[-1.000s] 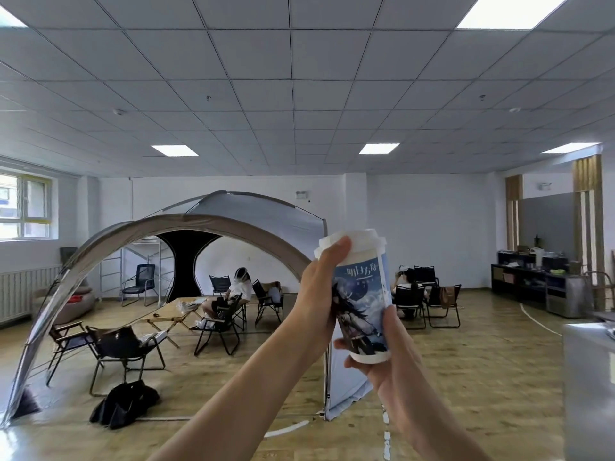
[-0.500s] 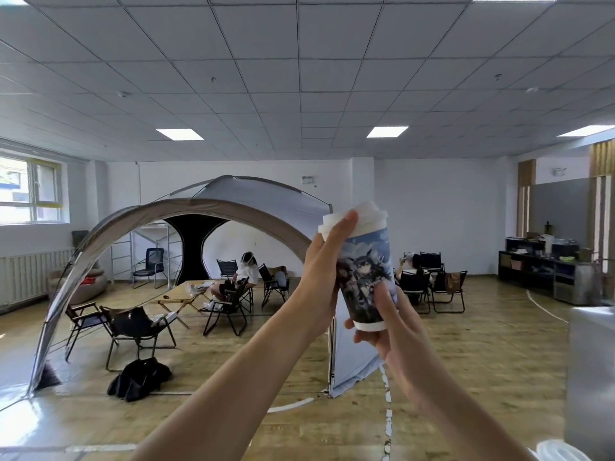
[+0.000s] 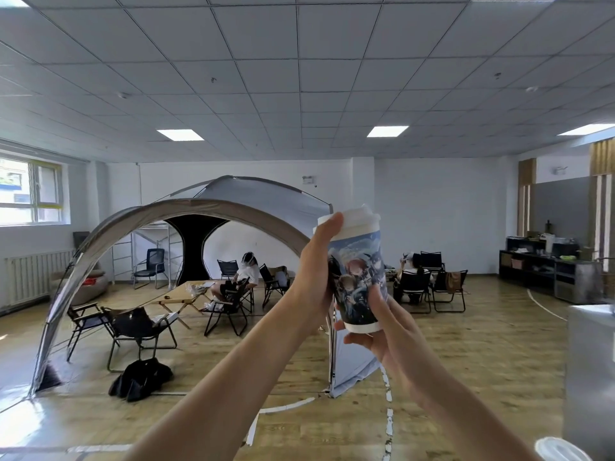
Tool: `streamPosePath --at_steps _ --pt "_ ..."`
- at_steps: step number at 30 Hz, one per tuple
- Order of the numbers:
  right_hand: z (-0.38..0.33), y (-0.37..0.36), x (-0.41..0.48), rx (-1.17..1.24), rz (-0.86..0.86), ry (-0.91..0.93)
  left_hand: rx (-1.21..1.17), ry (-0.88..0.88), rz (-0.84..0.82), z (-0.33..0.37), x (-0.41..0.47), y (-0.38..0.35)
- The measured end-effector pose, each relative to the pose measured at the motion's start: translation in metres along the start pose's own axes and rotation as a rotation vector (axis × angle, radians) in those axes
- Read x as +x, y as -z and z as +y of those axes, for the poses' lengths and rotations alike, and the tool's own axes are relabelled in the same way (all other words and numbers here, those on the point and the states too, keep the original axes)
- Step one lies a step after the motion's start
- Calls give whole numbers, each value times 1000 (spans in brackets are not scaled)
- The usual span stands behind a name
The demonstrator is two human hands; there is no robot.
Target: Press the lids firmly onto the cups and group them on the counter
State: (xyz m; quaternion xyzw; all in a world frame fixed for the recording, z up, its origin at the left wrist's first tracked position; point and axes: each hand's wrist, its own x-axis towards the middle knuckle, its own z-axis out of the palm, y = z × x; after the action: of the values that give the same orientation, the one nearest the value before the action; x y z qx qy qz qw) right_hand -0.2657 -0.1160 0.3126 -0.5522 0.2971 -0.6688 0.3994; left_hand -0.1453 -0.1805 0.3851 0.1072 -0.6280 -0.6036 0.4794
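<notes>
I hold a printed paper cup (image 3: 361, 281) up in front of me, upright, with a white lid (image 3: 357, 222) sitting on its rim. My left hand (image 3: 316, 271) wraps the cup's left side, its thumb resting on the lid's edge. My right hand (image 3: 386, 331) supports the cup from below and the right, fingers under its white base. A second white lid or cup top (image 3: 562, 450) shows at the bottom right corner.
A grey counter (image 3: 589, 367) stands at the right edge. Ahead is a large open tent (image 3: 206, 211) with folding chairs (image 3: 139, 331), a low wooden table (image 3: 186, 294) and seated people. A dark shelf unit (image 3: 545, 264) lines the right wall.
The cup has turned in my hands, showing a different part of its print. My left thumb stays on the lid. The view has tipped slightly, bringing the second lid into view.
</notes>
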Motion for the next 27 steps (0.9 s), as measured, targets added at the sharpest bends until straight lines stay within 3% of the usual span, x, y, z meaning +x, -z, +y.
streamPosePath --at_steps 6,11,17,22,27 --pt "3 -7 3 -94 138 84 18 -46 87 -1 -1 -5" --pt "-3 -9 -1 90 -1 -17 -40 -13 27 7 -8 3" --pt "2 -21 1 -1 83 59 -20 -71 129 3 -6 0" --pt "-1 -21 -2 108 27 2 -47 -21 21 8 -15 12" --pt "7 -23 -4 116 43 -1 39 -56 148 9 -15 4"
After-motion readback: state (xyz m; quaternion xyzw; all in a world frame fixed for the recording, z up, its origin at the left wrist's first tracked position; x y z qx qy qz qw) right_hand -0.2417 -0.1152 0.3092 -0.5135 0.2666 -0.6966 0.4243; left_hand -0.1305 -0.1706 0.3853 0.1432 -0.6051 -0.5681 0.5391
